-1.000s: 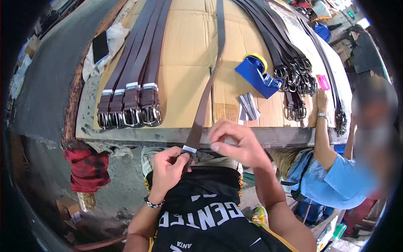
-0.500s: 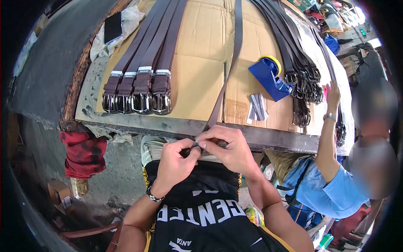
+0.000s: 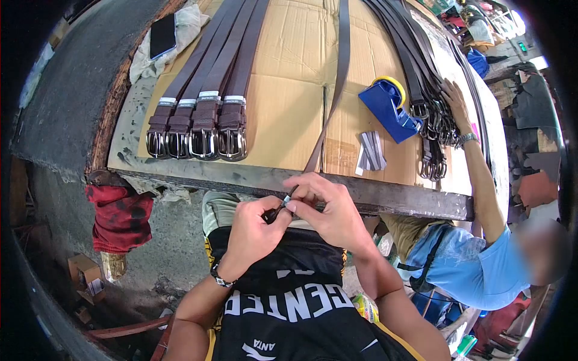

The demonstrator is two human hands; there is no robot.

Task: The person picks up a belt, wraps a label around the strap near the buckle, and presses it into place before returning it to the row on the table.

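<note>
A dark brown belt point(image 3: 342, 66) runs down the cardboard and over the table's near edge to my hands. My left hand point(image 3: 256, 231) is closed in a pinch on its near end, where a dark piece, perhaps the buckle, shows between finger and thumb. With thumb and fingers, my right hand point(image 3: 322, 207) pinches a small grey-and-white label point(image 3: 286, 200) at the belt. How far the label goes round the strap is hidden by my fingers. Beyond my right hand lie loose grey-and-white label strips point(image 3: 372, 150) and a blue tape dispenser point(image 3: 388, 111) with a yellow-rimmed roll.
Several labelled belts point(image 3: 205, 129) lie side by side at the left, buckles toward me. More belts point(image 3: 415, 78) are heaped at the right, where a co-worker's hand point(image 3: 456, 105) rests. A phone point(image 3: 163, 36) lies on crumpled plastic. A red cloth point(image 3: 120, 210) hangs at the table's left corner.
The label between my fingers shows more clearly as my right fingers have shifted slightly. The co-worker's hand has moved left onto the heaped belts.
</note>
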